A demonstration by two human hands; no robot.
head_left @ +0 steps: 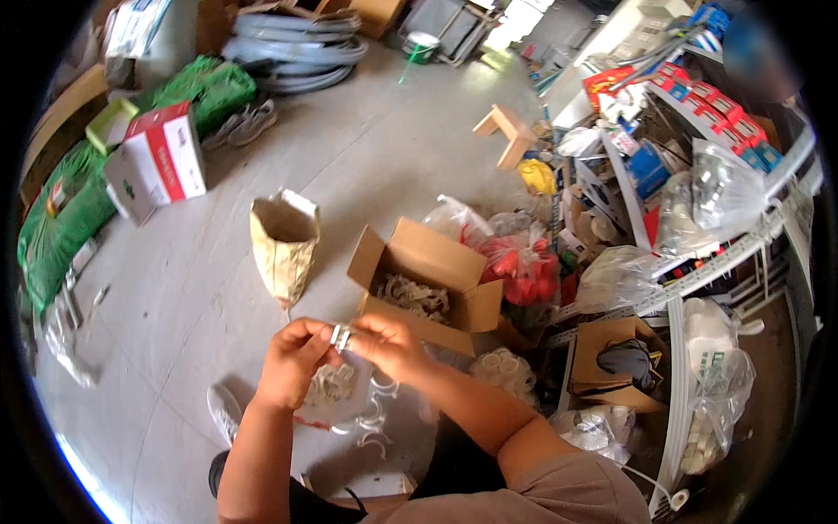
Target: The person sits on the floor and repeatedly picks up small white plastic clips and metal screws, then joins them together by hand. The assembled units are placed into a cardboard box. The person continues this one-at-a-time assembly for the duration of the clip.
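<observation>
My left hand [297,355] and right hand [382,346] pinch a pale fitting [341,337]. I see it left of the cardboard box [436,251].

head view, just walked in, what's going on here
A person holds a small whitish piece up between the left hand and right hand. Below the hands is a pile of white parts. Just beyond, an open cardboard box holds more pale pieces, and a paper sack stands left of it.
</observation>
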